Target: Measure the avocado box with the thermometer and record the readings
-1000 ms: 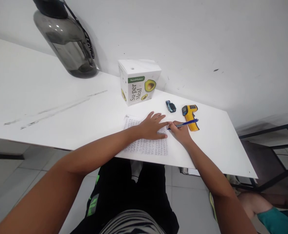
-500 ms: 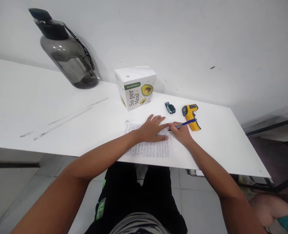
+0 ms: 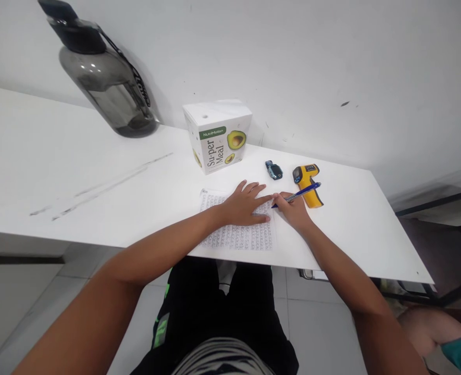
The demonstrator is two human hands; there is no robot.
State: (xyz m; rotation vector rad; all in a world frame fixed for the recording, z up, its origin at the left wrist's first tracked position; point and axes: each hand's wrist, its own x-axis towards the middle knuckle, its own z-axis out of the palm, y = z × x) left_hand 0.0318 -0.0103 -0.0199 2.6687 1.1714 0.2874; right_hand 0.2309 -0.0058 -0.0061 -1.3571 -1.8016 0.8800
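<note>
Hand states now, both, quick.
Left hand: open, spread flat on the handwritten sheet.
Right hand: closed, holding the blue pen.

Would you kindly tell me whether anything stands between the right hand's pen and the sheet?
Nothing visible blocks the pen at the right edge of the sheet; farther left, the left hand lies across it, covering some of its marks.

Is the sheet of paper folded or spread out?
Spread out: the paper lies flat on the table, its printed-looking marks showing around the left hand.
</note>
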